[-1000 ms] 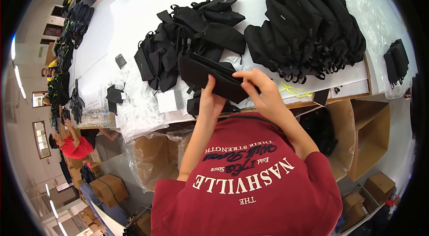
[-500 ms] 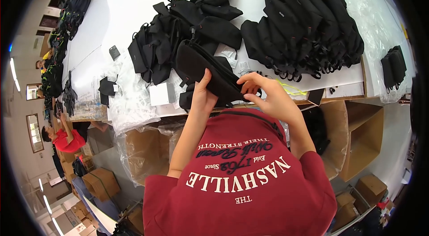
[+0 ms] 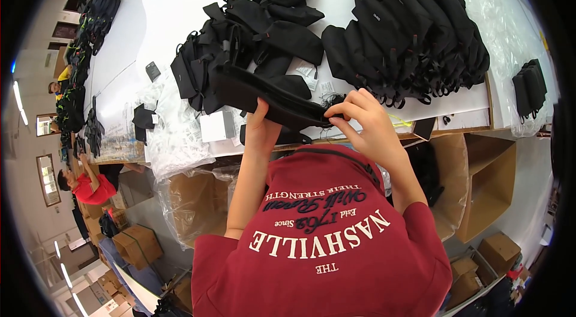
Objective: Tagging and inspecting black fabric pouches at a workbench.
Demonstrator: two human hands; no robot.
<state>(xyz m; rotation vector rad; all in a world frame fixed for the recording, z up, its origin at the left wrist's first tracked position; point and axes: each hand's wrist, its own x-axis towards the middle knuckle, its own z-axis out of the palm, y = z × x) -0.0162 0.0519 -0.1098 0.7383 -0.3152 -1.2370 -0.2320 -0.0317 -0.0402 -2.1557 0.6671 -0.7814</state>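
Note:
A long black zippered pouch (image 3: 249, 92) is held tilted over the near table edge, its opening partly parted along the top. My left hand (image 3: 262, 128) is closed around its lower side, thumb up against the fabric. At the right end of the pouch, my right hand (image 3: 365, 116) pinches the corner with thumb and fingers. Whether a zip pull lies between those fingertips is too small to tell. Behind it lies a loose heap of black pouches (image 3: 294, 40), and a bigger stack of black pouches (image 3: 399, 29) stands to the right.
A white box (image 3: 216, 127) and crumpled clear plastic (image 3: 177, 143) lie left of my hands. A small dark flat card (image 3: 424, 128) rests at the table edge. Open cardboard boxes (image 3: 489, 179) stand below it. Further left, a person in red (image 3: 95, 188) is at another part of the table.
The pouch has swung lower and flatter, its far end moving left, and its opening shows more. My left hand has shifted slightly left; my right hand has moved a little right, still at the corner.

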